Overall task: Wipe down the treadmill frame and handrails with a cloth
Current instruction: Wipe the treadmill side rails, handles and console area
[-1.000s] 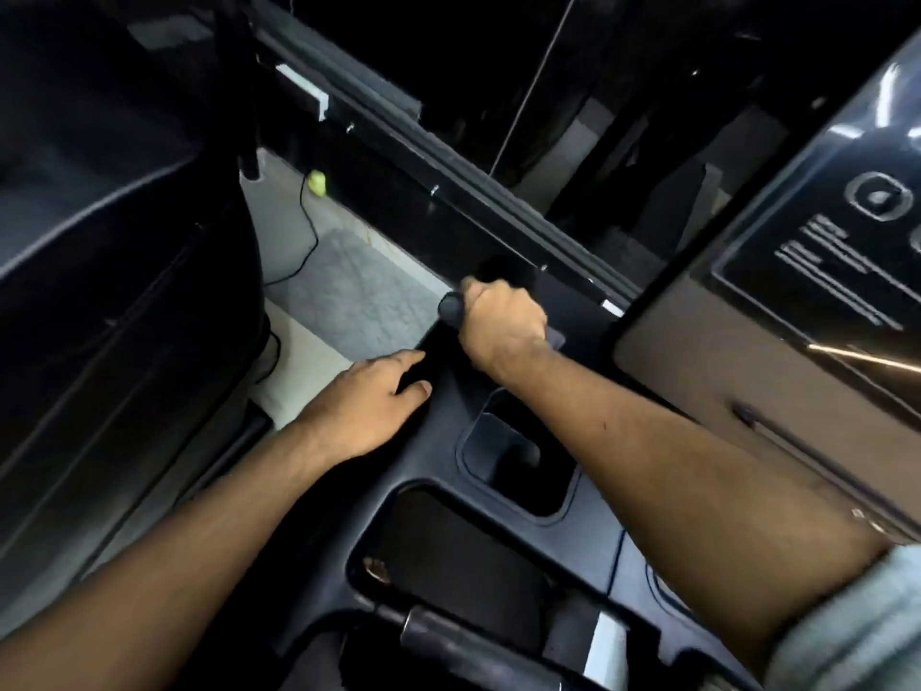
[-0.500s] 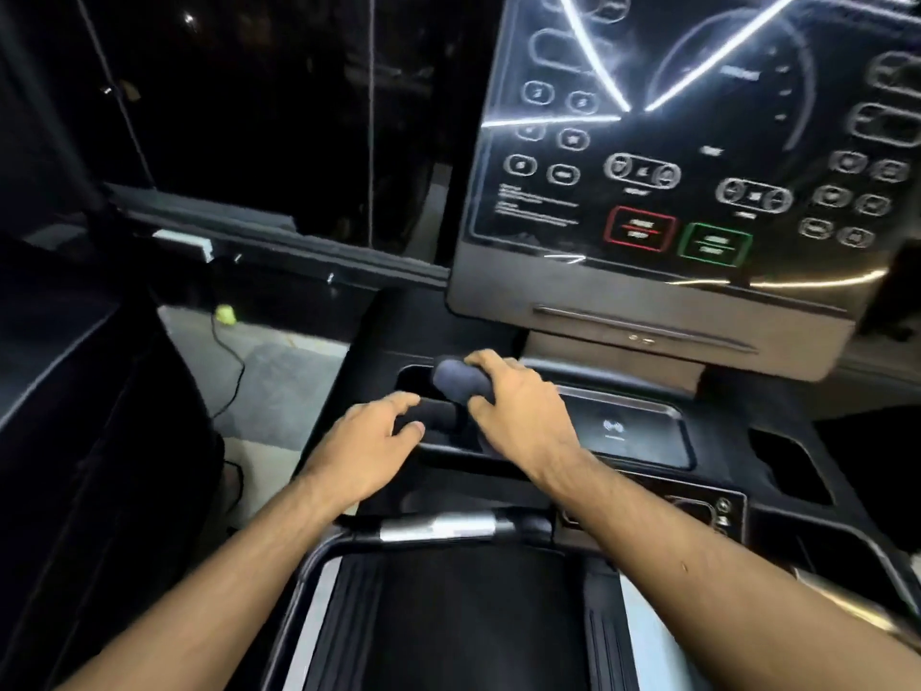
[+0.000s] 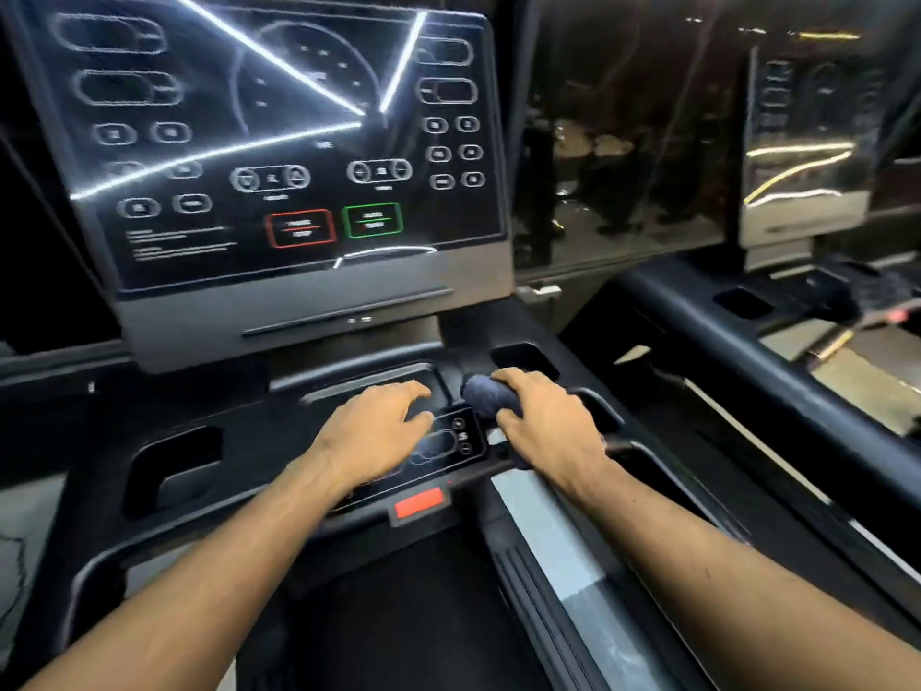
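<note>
1. Both hands have shifted since 0.5 s ago: then at the left end of the console deck (image 3: 239,426), now at its centre-right. View has swung too; the display (image 3: 279,142) now fills the upper left of frame.
2. R hand (image 3: 543,431), centre-right of frame: fingers and thumb curled round the cloth (image 3: 486,394), firm grip, knuckles up.
3. Cloth: dark blue, bunched into a roll, approx. centre of frame. Sits on the deck just right of the small control panel (image 3: 458,436) and below the right recess (image 3: 523,359). Its left end pokes out past the fingers.
4. L hand (image 3: 371,436), just left of the R hand: palm down, fingers extended and slightly spread, holding nothing. Lies over the shallow tray and the panel's left part. Contact w/ surface cannot be confirmed; frame is blurred.
5. Hands are near each other, not touching.
6. Display: dark, glossy, streaked w/ light reflections. Red-outlined button (image 3: 300,228) and green-outlined button (image 3: 373,220) side by side at its lower centre.
7. Red tab (image 3: 418,502) on the deck's front edge, below the hands.
8. Left recess (image 3: 169,466) in the deck, mid-left of frame.
9. Belt (image 3: 398,615), bottom centre, black; silver side rail (image 3: 558,556) to its right.
10. Second treadmill (image 3: 807,167), upper right, well apart.
</note>
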Motion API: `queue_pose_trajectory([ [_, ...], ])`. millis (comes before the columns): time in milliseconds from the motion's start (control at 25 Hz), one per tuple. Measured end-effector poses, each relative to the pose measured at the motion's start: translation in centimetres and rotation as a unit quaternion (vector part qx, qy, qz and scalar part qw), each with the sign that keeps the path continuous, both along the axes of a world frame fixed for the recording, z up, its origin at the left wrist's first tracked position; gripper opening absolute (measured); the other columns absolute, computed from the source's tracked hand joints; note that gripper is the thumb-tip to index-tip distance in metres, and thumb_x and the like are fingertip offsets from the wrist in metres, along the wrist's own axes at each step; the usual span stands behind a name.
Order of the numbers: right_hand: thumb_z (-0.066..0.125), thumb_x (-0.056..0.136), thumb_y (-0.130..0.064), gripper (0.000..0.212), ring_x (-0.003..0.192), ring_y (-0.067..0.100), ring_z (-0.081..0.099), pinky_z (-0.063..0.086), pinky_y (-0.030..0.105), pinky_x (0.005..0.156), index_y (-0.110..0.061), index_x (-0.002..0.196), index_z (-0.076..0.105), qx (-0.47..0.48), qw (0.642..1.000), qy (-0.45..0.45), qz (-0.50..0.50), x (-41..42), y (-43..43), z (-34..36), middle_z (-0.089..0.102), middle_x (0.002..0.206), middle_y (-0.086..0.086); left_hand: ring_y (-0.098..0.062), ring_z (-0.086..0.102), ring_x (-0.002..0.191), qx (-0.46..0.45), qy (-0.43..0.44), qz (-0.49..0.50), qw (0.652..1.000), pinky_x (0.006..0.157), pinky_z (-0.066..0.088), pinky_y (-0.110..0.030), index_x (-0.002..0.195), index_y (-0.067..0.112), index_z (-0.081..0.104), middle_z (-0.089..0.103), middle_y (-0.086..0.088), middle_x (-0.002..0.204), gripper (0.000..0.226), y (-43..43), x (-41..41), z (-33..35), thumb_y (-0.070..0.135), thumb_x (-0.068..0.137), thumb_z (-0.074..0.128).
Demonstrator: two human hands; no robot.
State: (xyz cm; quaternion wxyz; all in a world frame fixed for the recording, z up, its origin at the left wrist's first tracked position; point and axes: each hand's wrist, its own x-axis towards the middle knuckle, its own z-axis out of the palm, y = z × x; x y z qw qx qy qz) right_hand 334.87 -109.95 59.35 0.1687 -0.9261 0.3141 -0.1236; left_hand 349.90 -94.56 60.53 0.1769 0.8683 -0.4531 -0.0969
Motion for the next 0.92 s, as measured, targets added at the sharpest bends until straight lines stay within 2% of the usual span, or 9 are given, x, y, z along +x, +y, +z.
queue_pose_trajectory([
  [160, 0.050, 0.090, -0.030, 0.048, 0.117, 0.029, 0.059, 0.050, 0.046, 0.093, -0.037, 0.138, 0.047, 0.019, 0.999, -0.022, -0.028, -4.2, -3.3, -2.7, 0.054, 0.137, -0.002, -0.022, 0.054, 0.122, 0.029, -0.056, -0.065, 0.996, 0.095, 0.047, -0.040, 0.129, 0.026, 0.054, 0.058, 0.004, 0.133, 0.038, -4.7, -3.7, -1.6, 0.038, 0.094, 0.045],
  [240, 0.049, 0.092, -0.028, 0.050, 0.118, 0.028, 0.057, 0.050, 0.045, 0.094, -0.034, 0.142, 0.045, 0.021, 0.997, -0.042, -0.053, -5.2, -3.8, -4.5, 0.050, 0.141, -0.002, -0.022, 0.047, 0.130, 0.054, -0.099, -0.099, 0.989, 0.102, 0.043, -0.042, 0.134, 0.021, 0.050, 0.053, 0.002, 0.137, 0.043, -6.2, -4.3, -3.1, 0.038, 0.095, 0.045],
  [320, 0.049, 0.092, -0.028, 0.052, 0.124, 0.028, 0.053, 0.050, 0.046, 0.095, -0.032, 0.143, 0.043, 0.008, 0.995, -0.057, -0.076, -5.3, -3.0, -6.6, 0.047, 0.144, -0.002, -0.021, 0.034, 0.141, 0.081, -0.140, -0.136, 0.977, 0.114, 0.032, -0.039, 0.146, 0.018, 0.039, 0.042, -0.003, 0.149, 0.053, -6.7, -4.2, -4.5, 0.039, 0.097, 0.044],
  [400, 0.046, 0.091, -0.031, 0.056, 0.140, 0.029, 0.040, 0.046, 0.049, 0.103, -0.032, 0.147, 0.040, 0.012, 0.996, -0.048, -0.074, -4.1, -1.6, -8.4, 0.040, 0.154, 0.001, -0.020, 0.024, 0.147, 0.099, -0.187, -0.174, 0.962, 0.119, 0.024, -0.040, 0.151, 0.016, 0.029, 0.029, -0.004, 0.158, 0.060, -7.0, -3.3, -5.8, 0.043, 0.098, 0.041],
  [520, 0.039, 0.090, -0.038, 0.060, 0.151, 0.031, 0.023, 0.036, 0.054, 0.109, -0.034, 0.150, 0.036, 0.005, 0.998, -0.016, -0.066, -1.5, 0.4, -10.6, 0.032, 0.162, 0.003, -0.019, 0.027, 0.146, 0.094, -0.231, -0.210, 0.945, 0.118, 0.027, -0.040, 0.150, 0.011, 0.031, 0.031, -0.005, 0.158, 0.064, -6.6, -1.2, -7.1, 0.044, 0.096, 0.042],
  [640, 0.038, 0.091, -0.048, 0.058, 0.152, 0.028, 0.023, 0.023, 0.064, 0.115, -0.033, 0.147, 0.044, -0.022, 0.996, -0.004, -0.085, 0.3, 1.0, -12.4, 0.039, 0.159, -0.001, -0.021, 0.026, 0.146, 0.085, -0.222, -0.248, 0.939, 0.116, 0.031, -0.041, 0.151, 0.008, 0.030, 0.030, -0.009, 0.157, 0.068, -6.6, 1.2, -8.1, 0.046, 0.095, 0.040],
  [720, 0.034, 0.098, -0.055, 0.054, 0.152, 0.025, 0.021, 0.012, 0.065, 0.118, -0.035, 0.146, 0.047, -0.019, 0.995, -0.020, -0.092, 0.7, 0.6, -13.2, 0.041, 0.156, -0.005, -0.023, 0.023, 0.147, 0.092, -0.225, -0.281, 0.928, 0.115, 0.032, -0.042, 0.152, 0.005, 0.027, 0.026, -0.011, 0.159, 0.071, -6.8, 2.2, -8.8, 0.047, 0.094, 0.035],
  [840, 0.035, 0.099, -0.056, 0.049, 0.147, 0.023, 0.033, 0.018, 0.066, 0.117, -0.035, 0.139, 0.055, -0.060, 0.995, -0.012, -0.074, 0.8, -1.7, -13.5, 0.052, 0.147, -0.006, -0.024, 0.026, 0.146, 0.090, -0.240, -0.314, 0.914, 0.114, 0.035, -0.042, 0.150, 0.004, 0.030, 0.029, -0.013, 0.157, 0.072, -7.2, 2.9, -8.7, 0.048, 0.093, 0.034],
  [920, 0.040, 0.097, -0.052, 0.043, 0.140, 0.021, 0.042, 0.027, 0.062, 0.113, -0.033, 0.127, 0.065, -0.058, 0.990, -0.010, -0.129, 1.3, -3.3, -13.2, 0.062, 0.134, -0.008, -0.024, 0.029, 0.145, 0.092, -0.249, -0.327, 0.907, 0.114, 0.035, -0.042, 0.150, 0.004, 0.032, 0.031, -0.012, 0.156, 0.073, -7.5, 3.2, -8.5, 0.050, 0.092, 0.033],
])
